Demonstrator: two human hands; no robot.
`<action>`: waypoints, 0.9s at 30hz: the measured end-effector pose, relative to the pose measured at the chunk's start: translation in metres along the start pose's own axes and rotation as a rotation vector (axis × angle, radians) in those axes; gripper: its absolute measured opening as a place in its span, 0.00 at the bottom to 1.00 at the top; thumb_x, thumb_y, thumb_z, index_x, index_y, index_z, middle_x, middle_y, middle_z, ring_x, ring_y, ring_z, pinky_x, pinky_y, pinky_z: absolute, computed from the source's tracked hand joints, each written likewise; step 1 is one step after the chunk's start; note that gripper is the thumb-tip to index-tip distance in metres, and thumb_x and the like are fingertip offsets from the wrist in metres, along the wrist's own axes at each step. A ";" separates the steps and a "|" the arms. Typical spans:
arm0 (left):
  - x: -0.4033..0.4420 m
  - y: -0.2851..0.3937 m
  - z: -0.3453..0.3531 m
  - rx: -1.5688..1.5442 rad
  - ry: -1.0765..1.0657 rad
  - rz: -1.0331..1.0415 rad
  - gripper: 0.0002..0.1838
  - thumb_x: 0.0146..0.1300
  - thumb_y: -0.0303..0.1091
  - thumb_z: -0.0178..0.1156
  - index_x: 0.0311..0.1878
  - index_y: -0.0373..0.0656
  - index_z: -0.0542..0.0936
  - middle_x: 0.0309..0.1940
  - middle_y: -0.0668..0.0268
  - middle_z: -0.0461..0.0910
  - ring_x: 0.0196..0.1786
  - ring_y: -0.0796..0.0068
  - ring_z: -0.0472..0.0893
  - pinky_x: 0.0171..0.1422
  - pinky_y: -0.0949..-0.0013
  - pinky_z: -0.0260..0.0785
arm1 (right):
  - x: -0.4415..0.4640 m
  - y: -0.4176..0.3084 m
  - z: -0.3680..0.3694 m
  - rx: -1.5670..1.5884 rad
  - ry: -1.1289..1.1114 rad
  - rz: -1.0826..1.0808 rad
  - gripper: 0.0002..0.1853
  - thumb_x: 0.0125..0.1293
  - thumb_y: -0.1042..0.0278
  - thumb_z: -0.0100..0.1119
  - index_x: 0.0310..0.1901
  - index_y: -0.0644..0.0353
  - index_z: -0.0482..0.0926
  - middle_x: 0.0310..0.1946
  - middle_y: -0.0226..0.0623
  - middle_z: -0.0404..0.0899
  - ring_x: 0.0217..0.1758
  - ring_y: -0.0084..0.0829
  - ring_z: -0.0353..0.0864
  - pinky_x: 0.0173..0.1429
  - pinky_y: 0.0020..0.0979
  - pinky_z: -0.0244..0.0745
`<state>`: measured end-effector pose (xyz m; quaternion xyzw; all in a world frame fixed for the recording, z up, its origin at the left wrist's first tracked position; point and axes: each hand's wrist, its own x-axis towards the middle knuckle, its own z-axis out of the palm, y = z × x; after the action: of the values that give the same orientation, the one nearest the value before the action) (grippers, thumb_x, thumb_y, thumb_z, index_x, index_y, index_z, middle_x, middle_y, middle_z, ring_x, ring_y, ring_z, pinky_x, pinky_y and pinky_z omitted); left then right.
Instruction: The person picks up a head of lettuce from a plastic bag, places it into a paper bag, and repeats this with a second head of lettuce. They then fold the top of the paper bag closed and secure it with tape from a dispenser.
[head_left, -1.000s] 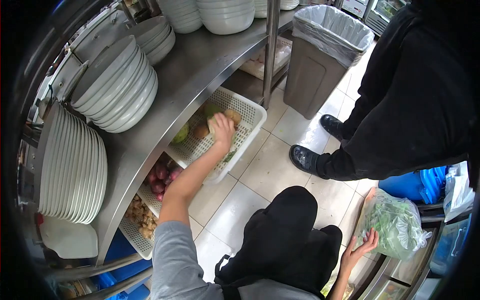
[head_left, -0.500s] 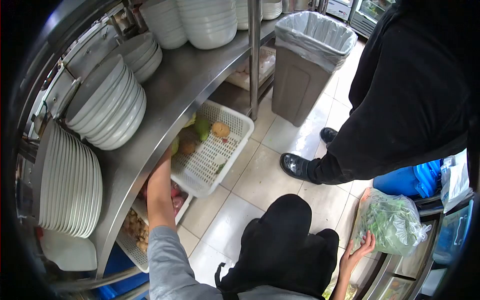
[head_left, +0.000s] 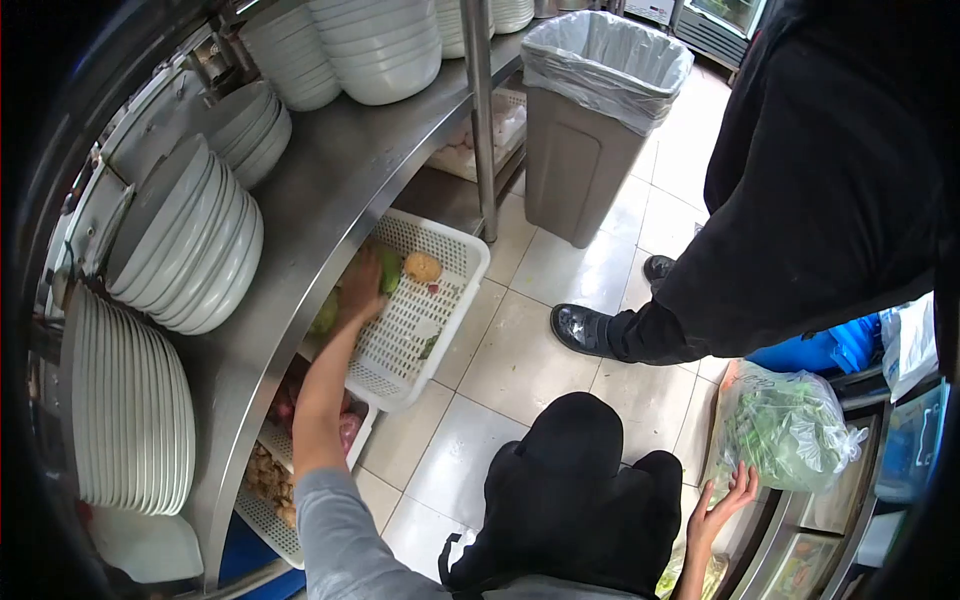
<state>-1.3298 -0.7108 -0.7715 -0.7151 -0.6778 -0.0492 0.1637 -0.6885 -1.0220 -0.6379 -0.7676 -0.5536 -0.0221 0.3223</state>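
My left hand [head_left: 362, 288] is inside a white perforated basket [head_left: 385, 365] under the steel shelf, its fingers pointing down among the vegetables. A green vegetable [head_left: 389, 270] lies right beside the fingertips, and another pale green one [head_left: 326, 314] shows by the wrist. A round tan potato-like vegetable [head_left: 422, 267] sits farther right in the basket. What is under my left palm is hidden. My right hand [head_left: 725, 503] is open with fingers apart, at the lower edge of a clear plastic bag of leafy greens [head_left: 785, 425]; the fingertips seem to touch it.
Stacked white bowls [head_left: 200, 245] and plates [head_left: 130, 405] stand on the steel shelf [head_left: 330, 195]. Lower baskets hold reddish vegetables [head_left: 349, 430] and knobbly brown roots [head_left: 268, 480]. A lined trash bin [head_left: 580, 150] stands ahead. A person in black [head_left: 810, 190] stands at right.
My left hand has come out from beneath the shelf edge and now shows over the vegetables, covering a brown one seen before. My right hand stays by the bag, its fingers spread a little wider.
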 end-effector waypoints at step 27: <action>0.026 -0.005 0.006 -0.908 -0.197 -0.454 0.47 0.39 0.36 0.72 0.65 0.38 0.60 0.64 0.47 0.62 0.66 0.54 0.63 0.67 0.58 0.59 | -0.015 -0.003 0.004 0.039 -0.030 0.022 0.29 0.61 0.74 0.53 0.65 0.59 0.59 0.66 0.49 0.48 0.63 0.46 0.59 0.64 0.43 0.57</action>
<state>-1.3332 -0.6840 -0.7685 -0.5503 -0.7385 -0.3049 -0.2426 -0.6984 -1.0320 -0.6458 -0.7673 -0.5503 0.0034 0.3292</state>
